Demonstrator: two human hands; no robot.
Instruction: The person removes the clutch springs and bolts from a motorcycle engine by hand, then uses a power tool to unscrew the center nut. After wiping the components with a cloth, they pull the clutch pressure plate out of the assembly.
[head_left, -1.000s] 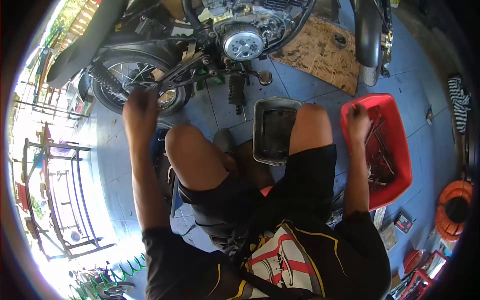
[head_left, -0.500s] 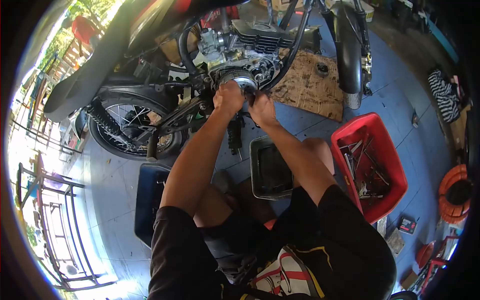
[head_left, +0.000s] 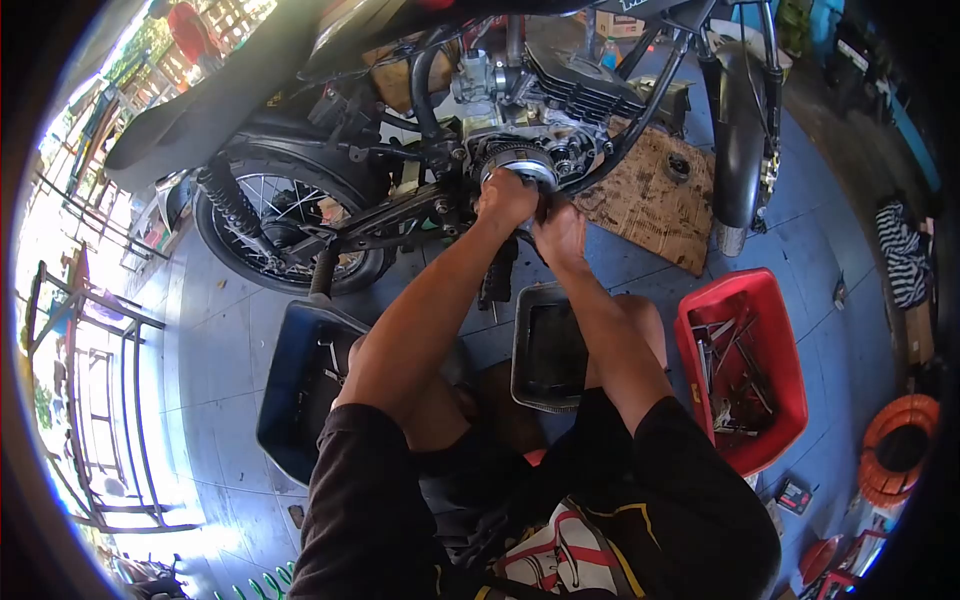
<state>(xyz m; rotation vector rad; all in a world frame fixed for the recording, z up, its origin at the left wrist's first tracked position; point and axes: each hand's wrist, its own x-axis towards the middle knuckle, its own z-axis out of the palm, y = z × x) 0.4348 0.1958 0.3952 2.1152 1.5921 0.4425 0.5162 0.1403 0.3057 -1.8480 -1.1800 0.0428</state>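
A motorcycle stands across the top of the view, its engine (head_left: pixel 560 110) opened on the near side. Against the lower edge of the round metal clutch part (head_left: pixel 522 160) is my left hand (head_left: pixel 508 198), its fingers curled around the rim. Close beside it, slightly lower and to the right, my right hand (head_left: pixel 560 235) is at the underside of the same part, fingers bent inward. Both hands' fingertips are largely hidden, and whatever the right one holds cannot be made out.
A black tray (head_left: pixel 520 350) lies below the hands. To its right is a red bin (head_left: pixel 800 400) with tools, to its left a dark blue bin (head_left: pixel 275 400). Stained cardboard (head_left: pixel 640 215) lies under the engine. A person in red (head_left: pixel 190 32) is at the far upper left.
The view has shifted, so the motorcycle and hands appear further right. Both hands remain at the round clutch part, with little visible change in their grip.
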